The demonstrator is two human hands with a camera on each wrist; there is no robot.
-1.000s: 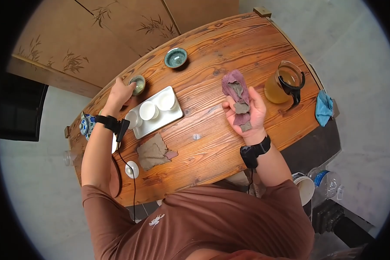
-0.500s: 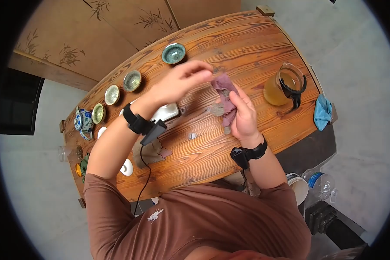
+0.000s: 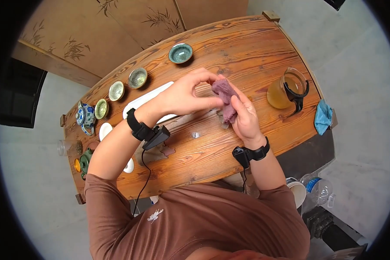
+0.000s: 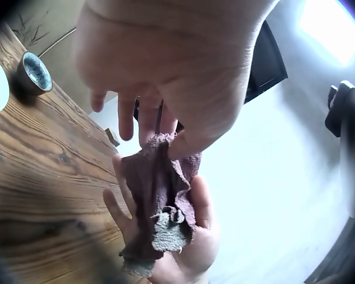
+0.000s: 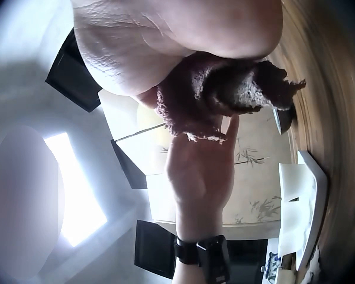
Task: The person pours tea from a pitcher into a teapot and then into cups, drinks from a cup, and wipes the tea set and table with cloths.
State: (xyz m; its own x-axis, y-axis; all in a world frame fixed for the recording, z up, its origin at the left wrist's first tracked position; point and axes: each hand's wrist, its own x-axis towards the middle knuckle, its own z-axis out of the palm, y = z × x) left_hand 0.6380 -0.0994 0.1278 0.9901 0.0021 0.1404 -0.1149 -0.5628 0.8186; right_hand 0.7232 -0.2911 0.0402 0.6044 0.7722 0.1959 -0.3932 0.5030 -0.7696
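A frayed, purple-and-grey cloth (image 3: 225, 96) is held up over the table between both hands. My left hand (image 3: 188, 93) reaches across and pinches the cloth's upper end between thumb and fingers, as the left wrist view shows. My right hand (image 3: 245, 117) grips the cloth from the other side, its thumb lying along it. A ragged grey patch (image 4: 170, 229) hangs at the cloth's lower part. Under the left forearm lies a grey-brown cloth piece with a purple corner (image 3: 168, 151), mostly hidden. The white tray (image 3: 147, 96) is partly covered by the left arm.
Three small glazed bowls, including a greyish one (image 3: 138, 78), line the far left edge near a blue-and-white teapot (image 3: 86, 117). A teal bowl (image 3: 180, 53) stands farther back. To the right are a glass pitcher (image 3: 281, 93) of yellowish liquid and a blue cloth (image 3: 323, 117).
My left hand has left the small bowl at the far left and moved right to the purple-and-grey cloth, which it now pinches. My right hand has turned and kept hold of the cloth.
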